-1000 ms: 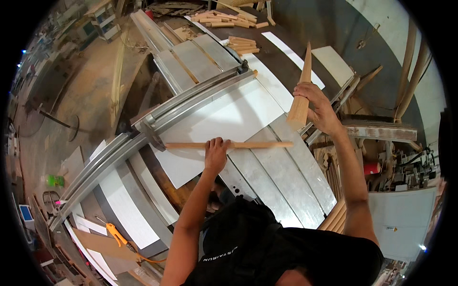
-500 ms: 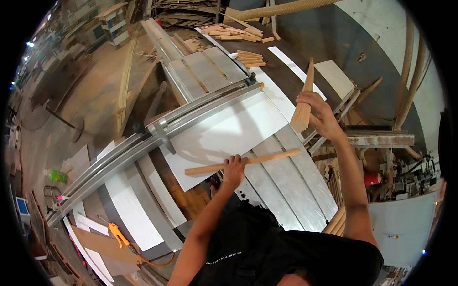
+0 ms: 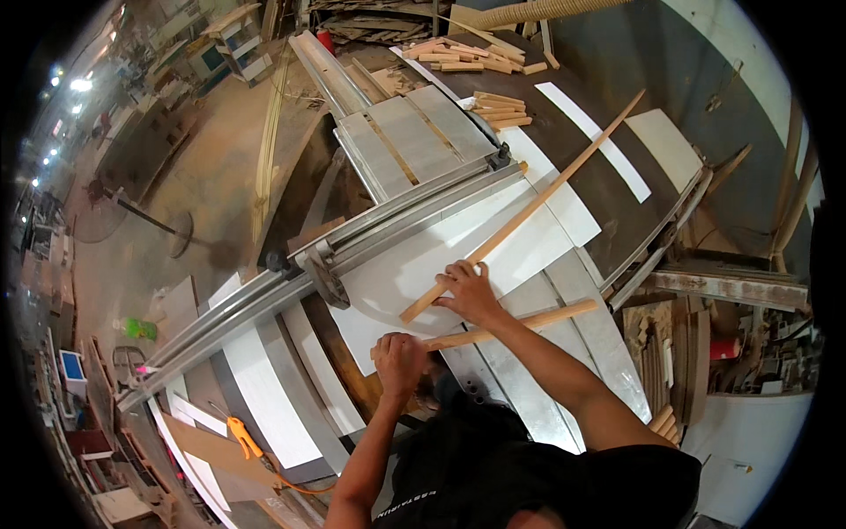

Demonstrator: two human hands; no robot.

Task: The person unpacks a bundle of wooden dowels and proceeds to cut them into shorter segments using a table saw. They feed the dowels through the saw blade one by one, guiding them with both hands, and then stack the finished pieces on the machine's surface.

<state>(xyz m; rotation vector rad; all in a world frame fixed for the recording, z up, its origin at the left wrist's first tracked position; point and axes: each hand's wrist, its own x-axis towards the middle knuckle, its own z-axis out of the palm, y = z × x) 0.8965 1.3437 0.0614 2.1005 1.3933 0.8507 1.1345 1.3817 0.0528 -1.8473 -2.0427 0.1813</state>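
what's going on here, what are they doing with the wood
A person is working at a metal table. The right hand holds a wooden strip near its lower end, slanting over a white sheet. The left hand is at the left end of a second strip; blur hides whether it grips it. Short wood pieces lie piled on a dark surface beyond.
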